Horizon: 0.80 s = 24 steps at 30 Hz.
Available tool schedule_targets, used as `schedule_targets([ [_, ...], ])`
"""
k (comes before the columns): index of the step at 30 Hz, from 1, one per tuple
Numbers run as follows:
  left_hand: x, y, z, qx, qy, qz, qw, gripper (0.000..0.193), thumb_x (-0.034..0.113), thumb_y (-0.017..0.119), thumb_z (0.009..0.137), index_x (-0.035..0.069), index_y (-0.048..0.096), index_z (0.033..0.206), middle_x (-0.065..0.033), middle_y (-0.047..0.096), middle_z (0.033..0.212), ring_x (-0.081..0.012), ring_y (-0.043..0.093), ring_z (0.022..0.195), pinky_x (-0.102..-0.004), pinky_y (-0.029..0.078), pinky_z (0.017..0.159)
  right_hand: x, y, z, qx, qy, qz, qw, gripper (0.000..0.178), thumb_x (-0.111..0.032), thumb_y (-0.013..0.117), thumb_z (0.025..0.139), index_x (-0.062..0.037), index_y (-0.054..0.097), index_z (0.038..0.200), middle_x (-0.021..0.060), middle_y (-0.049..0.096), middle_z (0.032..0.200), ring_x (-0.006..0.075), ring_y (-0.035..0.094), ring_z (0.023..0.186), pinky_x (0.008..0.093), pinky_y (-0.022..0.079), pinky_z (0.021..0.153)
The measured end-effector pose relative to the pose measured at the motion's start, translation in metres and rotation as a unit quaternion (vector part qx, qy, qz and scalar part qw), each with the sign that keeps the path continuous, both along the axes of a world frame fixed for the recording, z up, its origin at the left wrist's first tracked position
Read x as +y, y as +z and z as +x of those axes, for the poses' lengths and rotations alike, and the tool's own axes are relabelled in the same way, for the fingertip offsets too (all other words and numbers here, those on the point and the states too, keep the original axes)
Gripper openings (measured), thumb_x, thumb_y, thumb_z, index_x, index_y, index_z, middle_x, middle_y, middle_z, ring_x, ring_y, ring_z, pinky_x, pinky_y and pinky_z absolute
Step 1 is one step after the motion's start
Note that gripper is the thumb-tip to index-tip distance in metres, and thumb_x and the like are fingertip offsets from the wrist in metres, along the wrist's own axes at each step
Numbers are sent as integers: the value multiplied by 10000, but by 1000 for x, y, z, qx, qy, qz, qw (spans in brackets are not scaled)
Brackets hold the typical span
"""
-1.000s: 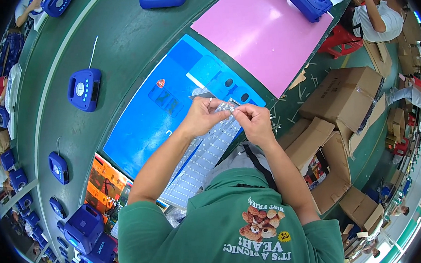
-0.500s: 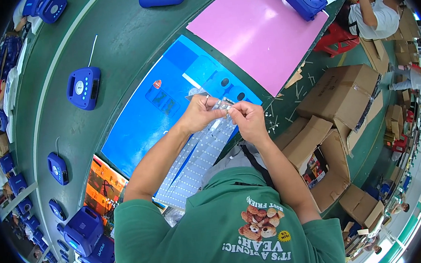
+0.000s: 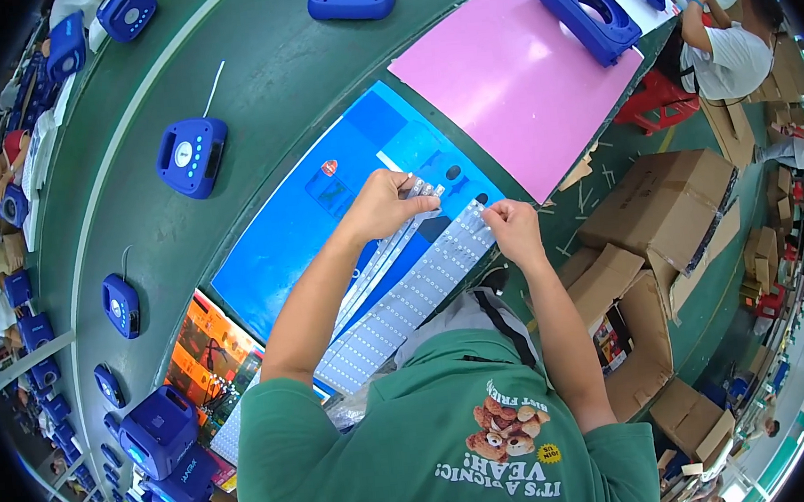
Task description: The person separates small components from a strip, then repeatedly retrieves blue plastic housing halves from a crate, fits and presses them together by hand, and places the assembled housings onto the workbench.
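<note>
Rows of small pale squares run along a whitish sheet of LED strips (image 3: 419, 283), which lies slantwise in front of me over a blue printed sheet (image 3: 274, 247). A few narrow strips (image 3: 379, 264) are apart from the wider sheet, with a gap of blue between them. My left hand (image 3: 387, 205) is closed around the far ends of these narrow strips, whose tips poke out past the fingers. At the far right corner of the wider sheet, my right hand (image 3: 517, 231) pinches the edge between thumb and fingers.
A pink mat (image 3: 511, 72) lies beyond, with a blue speaker-like housing (image 3: 589, 14) on it. Similar blue devices (image 3: 192, 157) stand on the green conveyor (image 3: 265, 73) at left. Open cardboard boxes (image 3: 658, 207) stand on the right; a co-worker (image 3: 726, 51) sits beyond them.
My hands were together at the strips' far ends; now they are apart, the right one at the wider sheet's corner. A gap has opened between the narrow strips and the sheet.
</note>
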State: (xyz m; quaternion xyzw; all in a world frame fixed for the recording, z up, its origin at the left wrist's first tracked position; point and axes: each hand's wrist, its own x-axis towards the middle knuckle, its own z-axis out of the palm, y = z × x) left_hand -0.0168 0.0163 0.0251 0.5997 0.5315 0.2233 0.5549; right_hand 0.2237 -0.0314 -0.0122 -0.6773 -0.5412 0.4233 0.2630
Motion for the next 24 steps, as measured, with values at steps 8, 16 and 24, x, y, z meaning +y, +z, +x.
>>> schedule_targets([
  [8,-7,-13,5,-41,15,-12,999,236,218,741,762,0,653,788,-69,573,621,-111,473,565,-321,387,516,10,58,-40,-104,10,224,969,132,-200,683,747,-114,713,843,68,657,906,261,591,907,346,462,786],
  [16,-15,0,20,9,-63,63,996,119,69,650,765,-15,633,847,-111,623,693,-109,548,655,-315,460,599,16,52,-78,23,42,246,968,189,-208,704,757,-52,707,864,85,678,945,266,569,967,370,434,881],
  [24,-18,2,18,10,-80,-19,997,203,186,739,765,6,656,807,-17,598,666,-65,515,662,-260,433,587,25,83,-72,365,-195,234,880,131,-131,591,895,-1,606,912,77,653,830,124,570,741,250,455,703],
])
